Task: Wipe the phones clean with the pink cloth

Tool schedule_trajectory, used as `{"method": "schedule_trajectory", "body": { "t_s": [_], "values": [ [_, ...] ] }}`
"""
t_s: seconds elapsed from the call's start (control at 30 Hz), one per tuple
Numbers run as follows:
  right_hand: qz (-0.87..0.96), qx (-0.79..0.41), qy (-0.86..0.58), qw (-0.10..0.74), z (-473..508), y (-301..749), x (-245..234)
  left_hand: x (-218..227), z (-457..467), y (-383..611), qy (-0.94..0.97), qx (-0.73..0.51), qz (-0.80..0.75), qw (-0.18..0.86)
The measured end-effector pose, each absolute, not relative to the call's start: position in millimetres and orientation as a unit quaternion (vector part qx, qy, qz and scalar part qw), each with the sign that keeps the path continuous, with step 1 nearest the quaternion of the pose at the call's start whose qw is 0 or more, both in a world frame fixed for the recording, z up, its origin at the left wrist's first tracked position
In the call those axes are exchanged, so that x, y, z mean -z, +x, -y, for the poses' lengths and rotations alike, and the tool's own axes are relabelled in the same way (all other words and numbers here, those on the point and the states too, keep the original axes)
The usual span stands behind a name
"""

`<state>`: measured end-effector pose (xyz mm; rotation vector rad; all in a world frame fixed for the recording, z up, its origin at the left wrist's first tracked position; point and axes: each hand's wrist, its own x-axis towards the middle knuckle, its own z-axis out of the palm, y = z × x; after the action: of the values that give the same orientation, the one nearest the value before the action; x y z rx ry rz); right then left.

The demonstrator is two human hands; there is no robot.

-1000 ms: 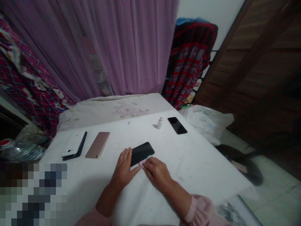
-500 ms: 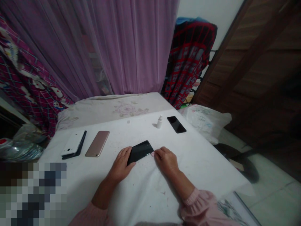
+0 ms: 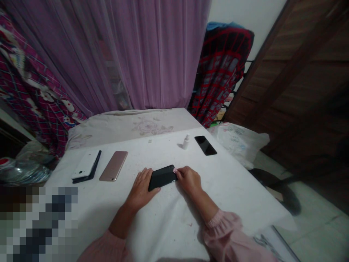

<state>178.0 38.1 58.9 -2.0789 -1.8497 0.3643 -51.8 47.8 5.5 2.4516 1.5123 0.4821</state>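
A black phone (image 3: 163, 177) lies face up on the white cloth in front of me, glossy and slightly tilted across my view. My left hand (image 3: 141, 187) grips its left end, fingers along the far side and thumb at the near edge. At the opposite end, my right hand (image 3: 190, 179) is closed in a pinch on a small pink piece of soft-looking material (image 3: 175, 170). That piece touches the phone's right edge near the far corner. Its exact kind is too small to make out, and my fingers hide part of it.
Left of the phone lie a rose-gold phone (image 3: 114, 166) and a white phone (image 3: 85, 164) on top of a dark one (image 3: 94, 173). A small white spray bottle (image 3: 186, 142) stands farther back, beside another black phone (image 3: 205, 145). A plastic bag (image 3: 240, 142) sits past the table's right edge.
My right hand has moved up along the phone's right edge, carrying the pink piece from the near corner toward the far one. My left hand keeps its grip.
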Motion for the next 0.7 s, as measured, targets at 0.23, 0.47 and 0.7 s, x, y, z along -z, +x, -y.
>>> {"method": "schedule_trajectory", "body": {
  "t_s": [0.23, 0.47, 0.7],
  "values": [
    [0.706, -0.107, -0.690, 0.116, -89, 161, -66, -5, -46, -50, 0.833, -0.157, -0.522, 0.093],
    [0.805, -0.104, -0.570, 0.128, -87, 148, -61, -5, -45, -49, 0.838, -0.154, -0.515, 0.093],
    [0.824, -0.101, -0.548, 0.102, -92, 159, -61, -13, -43, -45, 0.830, -0.148, -0.527, 0.107]
  ]
}}
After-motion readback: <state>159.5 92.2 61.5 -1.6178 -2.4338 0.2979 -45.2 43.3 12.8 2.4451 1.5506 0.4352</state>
